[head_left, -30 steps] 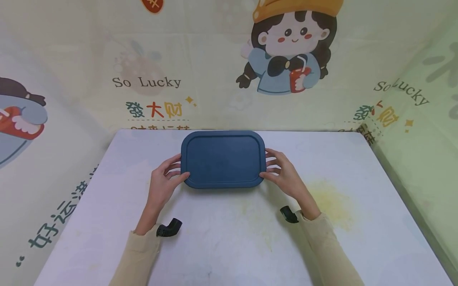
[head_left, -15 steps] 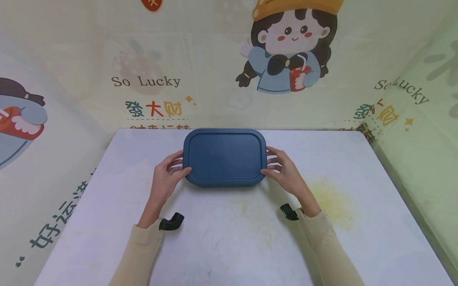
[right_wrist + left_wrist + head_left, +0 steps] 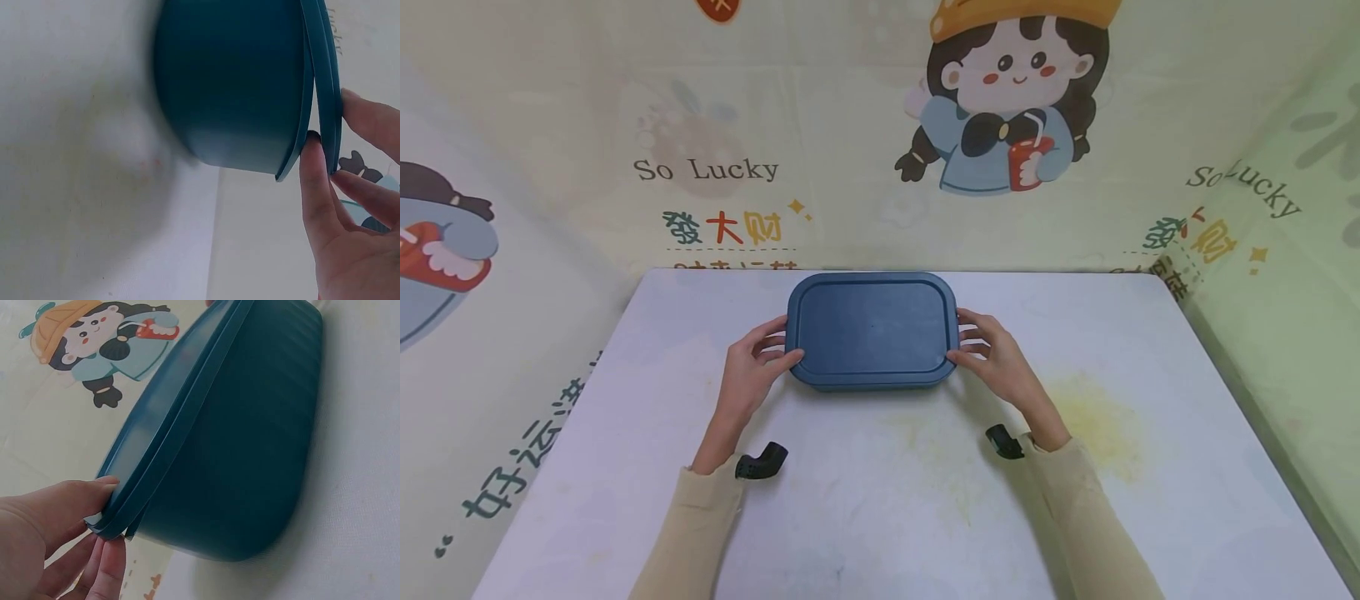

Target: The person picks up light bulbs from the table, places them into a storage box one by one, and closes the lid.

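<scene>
A dark blue rectangular lid (image 3: 872,327) with rounded corners lies over a deep box (image 3: 231,444) of the same colour, near the table's far edge. Pinching the lid's left end is my left hand (image 3: 748,375), thumb on top and fingers under its rim. On the opposite end, my right hand (image 3: 1000,362) grips the lid the same way. In the right wrist view a narrow gap shows between the lid and the box rim (image 3: 300,134), with a fingertip in it. What the box holds is hidden.
The white table (image 3: 865,517) has a faint yellow stain (image 3: 1093,425) on the right. Behind it hangs a printed cloth (image 3: 842,125), close to the far edge. A black wrist camera (image 3: 762,461) sits by the left sleeve, another black camera (image 3: 1004,442) by the right.
The lid and both hands have shifted slightly, the left hand a little to the right and away from me. The box's front edge now shows below the lid. Both hands have kept their hold.
</scene>
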Demonstrator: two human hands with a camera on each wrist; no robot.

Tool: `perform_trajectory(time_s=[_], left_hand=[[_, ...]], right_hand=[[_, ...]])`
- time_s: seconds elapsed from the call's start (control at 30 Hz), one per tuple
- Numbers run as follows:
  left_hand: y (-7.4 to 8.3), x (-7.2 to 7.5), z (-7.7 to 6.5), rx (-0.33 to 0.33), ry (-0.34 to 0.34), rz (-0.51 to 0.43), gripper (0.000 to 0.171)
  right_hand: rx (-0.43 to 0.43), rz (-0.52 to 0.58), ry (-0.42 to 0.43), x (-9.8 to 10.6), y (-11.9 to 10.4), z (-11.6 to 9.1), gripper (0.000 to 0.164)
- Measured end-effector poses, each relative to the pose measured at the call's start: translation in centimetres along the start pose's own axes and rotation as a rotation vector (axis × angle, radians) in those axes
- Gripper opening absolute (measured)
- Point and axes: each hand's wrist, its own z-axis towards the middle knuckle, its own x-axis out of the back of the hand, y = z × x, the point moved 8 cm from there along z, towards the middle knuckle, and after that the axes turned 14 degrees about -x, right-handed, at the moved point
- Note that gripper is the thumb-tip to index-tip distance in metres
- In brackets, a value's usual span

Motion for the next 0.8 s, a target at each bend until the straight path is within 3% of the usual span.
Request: perform_trajectory(time_s=[0.47, 0.8], left_hand=[[-0.63, -0.03, 0.34, 0.016, -0.001, 0.088, 0.059], [-0.84, -0.18, 0.27, 0.011, -0.028, 0.131, 0.057]], right_hand=[[0.021, -0.050, 0.076, -0.14, 0.13, 0.26, 0.058], [0.017, -0.019, 0.063, -0.34, 0.52, 0.31, 0.056]])
